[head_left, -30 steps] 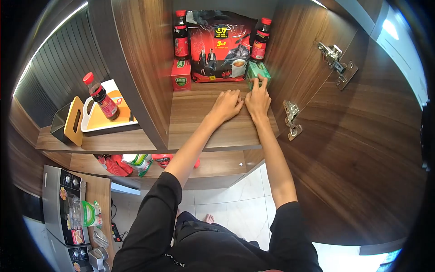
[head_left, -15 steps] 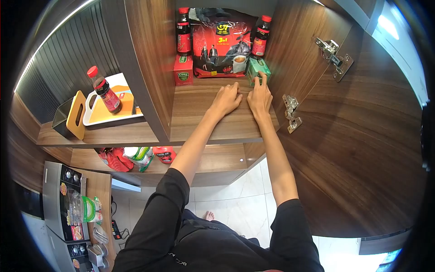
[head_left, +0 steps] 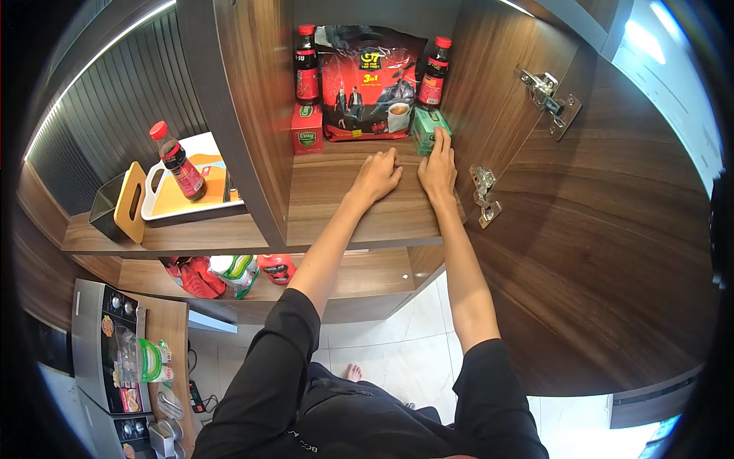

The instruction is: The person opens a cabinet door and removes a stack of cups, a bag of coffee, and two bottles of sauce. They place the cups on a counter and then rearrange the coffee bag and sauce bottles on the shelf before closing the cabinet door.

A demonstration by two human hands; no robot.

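Observation:
In the head view my right hand (head_left: 438,170) reaches onto the cabinet shelf, its extended fingers against the front of a green Cozy box (head_left: 430,126). My left hand (head_left: 376,176) rests near the shelf's middle with its fingers curled in, and nothing shows in it. Between the hands and the back wall stands a red and black G7 3in1 coffee bag (head_left: 368,92). A red Cozy box (head_left: 308,130) is left of the bag. One red-capped sauce bottle (head_left: 306,69) rises behind the red box, another bottle (head_left: 433,73) behind the green one.
An open cabinet door (head_left: 596,252) with metal hinges (head_left: 483,187) spreads on the right. To the left, a sauce bottle (head_left: 182,164) lies against a white and orange tray (head_left: 157,206), beside an orange board (head_left: 131,203). Several packages (head_left: 233,269) sit on the lower shelf.
The view has tilted slightly, so the shelf items appear lower. My right fingers have lowered from above the green box to its front. My left hand stays curled on the shelf.

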